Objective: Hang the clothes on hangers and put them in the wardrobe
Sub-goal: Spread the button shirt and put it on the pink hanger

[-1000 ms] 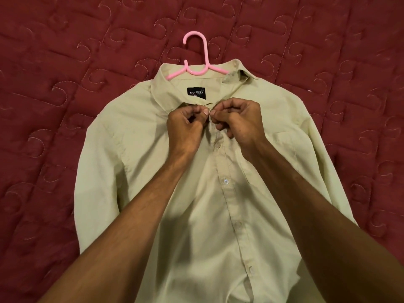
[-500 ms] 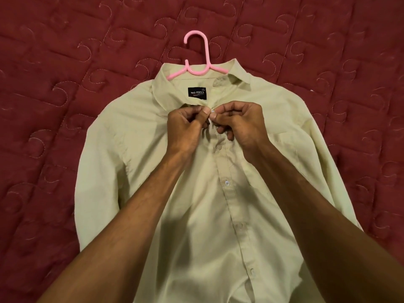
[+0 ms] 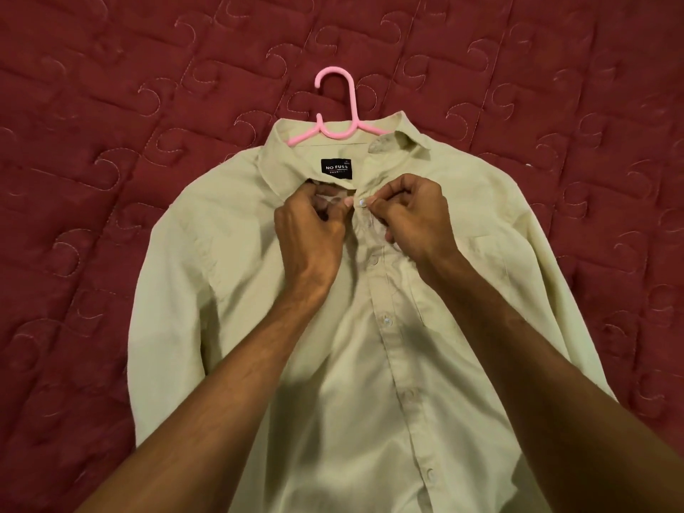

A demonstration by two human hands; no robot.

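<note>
The fingers (image 3: 374,202) of the right hand (image 3: 414,220) were pinched together on the button-side edge of the placket, with the small white top button (image 3: 361,203) showing just beside their tips, on their left. Facing them, the fingers of the left hand (image 3: 311,231) were clamped on the opposite edge of the opening, bunching the cloth below the collar (image 3: 281,172); whether the buttonhole lay under that grip could not be told. The two pinches were close but not touching, and the button sat in the narrow gap between them, nearer the right hand. That gap ran across the shirt (image 3: 333,364), while the placket itself ran lengthwise from the collar down toward the person, its lower buttons apparently already fastened. The step in hand appeared to be closing the top button, which would call for the left hand's edge to be drawn rightward over the button. The pale green shirt lay flat, front up, on the quilted maroon bedspread (image 3: 111,105), its sleeves spread to either side. The pink hanger (image 3: 335,132) was already inside the neck, its shoulders hidden under the cloth and its hook pointing away from the person onto the bedspread. No wardrobe was in view.
</note>
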